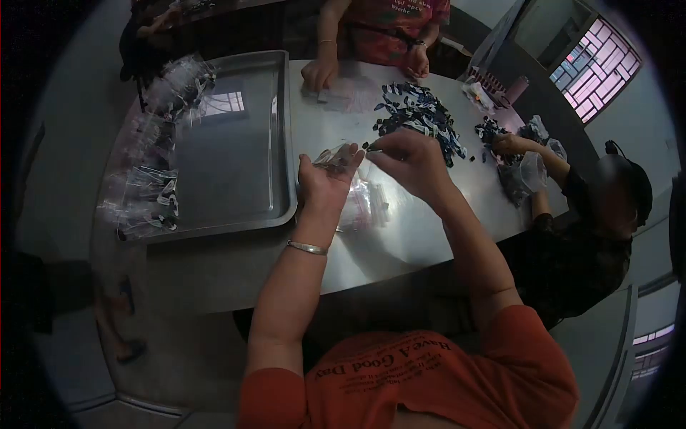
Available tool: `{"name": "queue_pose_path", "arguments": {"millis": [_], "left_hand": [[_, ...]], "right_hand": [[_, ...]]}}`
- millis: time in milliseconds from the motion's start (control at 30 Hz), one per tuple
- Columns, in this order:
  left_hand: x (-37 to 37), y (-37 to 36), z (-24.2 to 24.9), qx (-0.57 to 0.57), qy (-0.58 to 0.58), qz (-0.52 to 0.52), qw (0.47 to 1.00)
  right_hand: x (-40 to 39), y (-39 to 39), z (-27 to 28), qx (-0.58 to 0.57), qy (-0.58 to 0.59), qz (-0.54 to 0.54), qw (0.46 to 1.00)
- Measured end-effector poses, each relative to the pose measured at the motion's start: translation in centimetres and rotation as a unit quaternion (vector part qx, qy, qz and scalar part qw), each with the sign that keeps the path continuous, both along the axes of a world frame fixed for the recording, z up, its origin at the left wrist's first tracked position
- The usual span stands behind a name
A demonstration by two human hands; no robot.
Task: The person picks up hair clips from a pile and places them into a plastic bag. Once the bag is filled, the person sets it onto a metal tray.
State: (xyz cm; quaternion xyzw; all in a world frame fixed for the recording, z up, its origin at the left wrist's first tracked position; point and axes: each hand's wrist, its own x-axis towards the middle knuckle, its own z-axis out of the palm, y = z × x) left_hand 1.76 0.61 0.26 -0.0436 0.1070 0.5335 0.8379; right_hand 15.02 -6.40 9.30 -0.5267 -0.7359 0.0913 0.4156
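Palm up, my left hand (323, 184) holds a small clear plastic bag (334, 155) over the table, between thumb and fingers. My right hand (416, 159) is closed in a pinch beside the left fingertips. A small dark piece (367, 146) shows at its fingertips, too small to name exactly. Below my hands lies a stack of clear plastic bags (366, 206) on the metal table. Beyond my right hand spreads a pile of small black and white pieces (423, 118).
A large metal tray (284, 143) stands at left, with filled clear bags (153, 193) along its left side. A person in red (393, 36) stands opposite. Another person's hand (516, 144) is at right, by a smaller pile and a clear plastic container (532, 170).
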Motion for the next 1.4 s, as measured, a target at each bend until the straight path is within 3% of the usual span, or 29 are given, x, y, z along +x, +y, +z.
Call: {"name": "queue_pose_path", "arguments": {"millis": [67, 100, 167, 200, 267, 333, 433, 500, 600, 633, 867, 1000, 1233, 1300, 1400], "left_hand": [[0.2, 0.1, -0.4, 0.025, -0.025, -0.002, 0.999], [0.2, 0.2, -1.4, 0.026, -0.026, -0.001, 0.999], [-0.1, 0.7, -3.7, 0.157, -0.289, -0.09, 0.94], [-0.2, 0.6, -2.8, 0.159, -0.29, -0.084, 0.94], [-0.3, 0.0, 0.0, 0.048, -0.015, 0.008, 0.999], [-0.1, 0.4, -0.6, 0.0, -0.085, -0.006, 0.996], [0.6, 0.0, -0.2, -0.045, -0.061, 0.022, 0.997], [0.9, -0.2, -0.6, 0.019, -0.014, -0.008, 1.0], [0.5, 0.1, -0.9, 0.059, 0.065, -0.017, 0.996], [0.3, 0.2, -1.0, 0.087, 0.094, -0.024, 0.991], [0.0, 0.1, -0.7, 0.134, 0.073, -0.064, 0.986], [-0.1, 0.1, -0.5, 0.112, 0.046, -0.075, 0.99], [0.2, -0.1, -0.6, 0.121, 0.083, -0.095, 0.985], [0.1, -0.1, -0.4, 0.128, 0.069, -0.09, 0.985], [0.0, -0.1, -0.4, 0.12, 0.06, -0.088, 0.987]], "right_hand": [[-1.4, 0.8, 0.3, 0.002, -0.153, -0.036, 0.988], [-1.7, 0.9, 0.1, 0.003, -0.153, -0.035, 0.988], [-2.4, 1.4, -0.1, 0.107, -0.109, -0.078, 0.985], [-2.2, 1.4, -0.1, 0.107, -0.071, -0.077, 0.989], [-1.6, 1.0, -0.3, 0.094, -0.061, -0.112, 0.987], [-0.6, 0.8, -1.7, 0.076, -0.053, -0.12, 0.988], [-0.5, 0.3, -2.2, -0.232, 0.088, -0.063, 0.967], [0.1, 1.2, -2.4, -0.208, 0.128, -0.025, 0.969], [2.2, 3.5, -1.3, -0.088, 0.045, -0.007, 0.995], [1.4, 3.1, 0.9, -0.096, -0.004, -0.043, 0.994], [1.3, 4.4, 3.7, -0.099, -0.106, -0.028, 0.989], [1.6, 5.1, 3.4, -0.057, -0.094, -0.032, 0.993], [0.6, 5.5, 3.3, -0.114, -0.081, -0.008, 0.99], [0.5, 5.9, 3.3, 0.0, -0.125, -0.003, 0.992], [0.6, 5.8, 2.7, -0.067, -0.116, 0.025, 0.991]]}}
